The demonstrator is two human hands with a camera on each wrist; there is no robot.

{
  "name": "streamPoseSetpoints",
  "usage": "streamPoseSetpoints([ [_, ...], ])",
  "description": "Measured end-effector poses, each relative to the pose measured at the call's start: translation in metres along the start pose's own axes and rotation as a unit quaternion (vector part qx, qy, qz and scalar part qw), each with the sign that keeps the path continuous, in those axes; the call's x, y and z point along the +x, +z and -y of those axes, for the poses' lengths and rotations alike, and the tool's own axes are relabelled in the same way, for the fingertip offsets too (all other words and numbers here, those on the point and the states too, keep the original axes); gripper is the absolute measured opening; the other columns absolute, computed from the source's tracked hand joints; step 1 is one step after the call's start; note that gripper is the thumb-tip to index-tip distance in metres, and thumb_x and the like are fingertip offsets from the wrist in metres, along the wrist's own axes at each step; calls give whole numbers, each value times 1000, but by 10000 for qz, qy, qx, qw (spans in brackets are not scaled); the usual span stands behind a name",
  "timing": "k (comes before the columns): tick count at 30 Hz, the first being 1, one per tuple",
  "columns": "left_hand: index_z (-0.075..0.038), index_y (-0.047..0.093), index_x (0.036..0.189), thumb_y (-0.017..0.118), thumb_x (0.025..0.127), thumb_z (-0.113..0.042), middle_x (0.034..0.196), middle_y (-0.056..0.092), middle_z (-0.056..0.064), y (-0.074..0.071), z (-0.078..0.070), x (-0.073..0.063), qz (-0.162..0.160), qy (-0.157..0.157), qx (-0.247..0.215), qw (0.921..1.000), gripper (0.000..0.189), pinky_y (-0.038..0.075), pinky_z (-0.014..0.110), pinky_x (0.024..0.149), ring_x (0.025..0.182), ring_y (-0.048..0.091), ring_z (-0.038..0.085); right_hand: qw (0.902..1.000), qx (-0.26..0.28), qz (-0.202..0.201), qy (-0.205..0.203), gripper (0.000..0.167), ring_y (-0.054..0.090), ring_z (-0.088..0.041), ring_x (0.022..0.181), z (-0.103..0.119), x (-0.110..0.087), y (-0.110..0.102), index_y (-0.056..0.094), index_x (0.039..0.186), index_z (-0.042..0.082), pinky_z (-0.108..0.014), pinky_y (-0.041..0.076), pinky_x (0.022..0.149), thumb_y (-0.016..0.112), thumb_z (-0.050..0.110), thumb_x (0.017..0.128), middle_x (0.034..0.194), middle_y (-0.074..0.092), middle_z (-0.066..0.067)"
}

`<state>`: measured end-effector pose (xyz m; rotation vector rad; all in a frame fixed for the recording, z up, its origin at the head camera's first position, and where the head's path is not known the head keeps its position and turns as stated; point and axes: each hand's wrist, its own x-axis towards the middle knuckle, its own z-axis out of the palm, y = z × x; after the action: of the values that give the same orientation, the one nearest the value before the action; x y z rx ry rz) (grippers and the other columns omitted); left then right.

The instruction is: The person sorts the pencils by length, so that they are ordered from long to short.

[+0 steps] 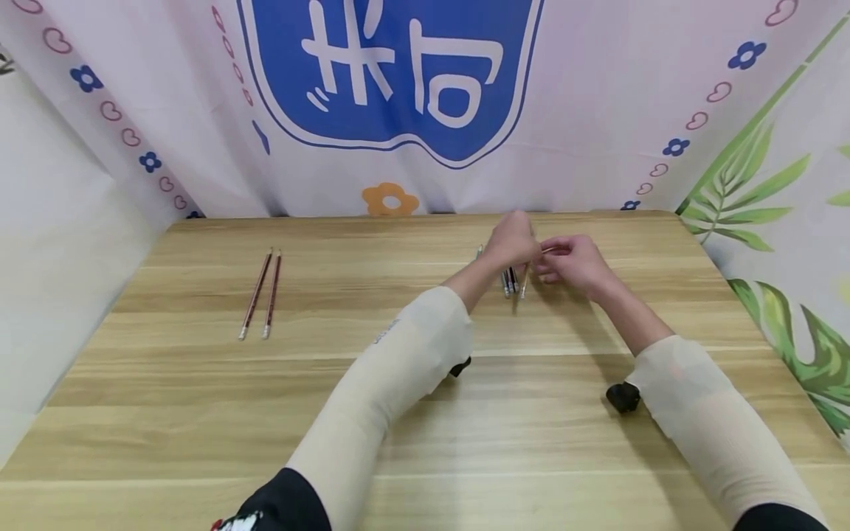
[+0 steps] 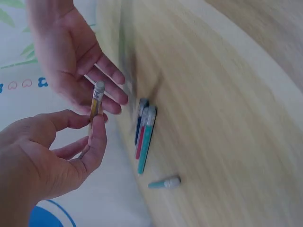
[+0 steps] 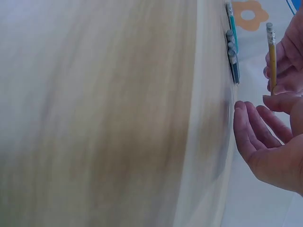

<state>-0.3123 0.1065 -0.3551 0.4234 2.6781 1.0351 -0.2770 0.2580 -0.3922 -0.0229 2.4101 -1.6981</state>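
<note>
My left hand (image 1: 513, 240) pinches a yellow pencil (image 2: 96, 100) between thumb and fingers, its eraser end pointing up in the left wrist view. Close beside it is my right hand (image 1: 579, 264), fingers loosely extended and slightly bent. In the right wrist view the right thumb (image 3: 283, 101) lies near the yellow pencil's lower part; whether it touches cannot be told. Under the hands, several pencils lie bunched on the table, among them a teal pencil (image 2: 147, 149) and a red pencil (image 2: 141, 143). Another teal pencil (image 2: 161, 183) lies apart from that bunch.
Two dark red pencils (image 1: 257, 295) with pale erasers lie side by side on the left of the wooden table (image 1: 199, 413). A printed curtain (image 1: 584, 110) hangs along the table's far edge. Black wrist devices (image 1: 623, 397) show under the pale sleeves.
</note>
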Motion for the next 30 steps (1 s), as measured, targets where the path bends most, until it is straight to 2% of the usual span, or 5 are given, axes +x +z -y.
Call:
streamPoseSetpoints([
  [5,-14,38,57,65,89,1,45,35,-6,-13,9,-5,-48,123,-148,9998,45,37,16,38,40,50,11,9991,-389,-15,-153,35,71,-8,81,4,1,5,55,133,-18,-27,65,76,56,-2,103,126,62,-37],
  [16,-10,37,66,63,86,12,70,42,1,-34,29,-18,-23,-52,-976,9952,40,65,29,61,52,57,12,9976,-658,72,-192,33,70,-12,81,10,3,21,58,130,-17,-27,65,73,59,0,102,118,65,-33],
  [20,0,55,85,64,85,13,95,59,11,-38,35,-21,-82,-152,-1086,9939,16,64,28,60,55,59,14,9964,-810,89,-236,33,70,-15,83,14,6,26,60,130,-14,-28,65,74,59,0,100,119,65,-32],
  [23,6,64,109,65,85,13,116,64,19,-42,38,-24,-77,-188,-1180,9928,25,64,28,60,56,60,15,9961,-845,83,-242,33,71,-16,82,17,8,31,61,129,-13,-28,66,73,61,1,100,118,66,-32],
  [30,7,61,128,66,89,12,107,68,22,-52,47,-32,-65,-300,-1288,9912,40,63,26,57,55,60,15,9951,-970,-8,-187,32,69,-14,74,25,11,40,62,127,-13,-26,64,67,62,1,99,114,69,-30],
])
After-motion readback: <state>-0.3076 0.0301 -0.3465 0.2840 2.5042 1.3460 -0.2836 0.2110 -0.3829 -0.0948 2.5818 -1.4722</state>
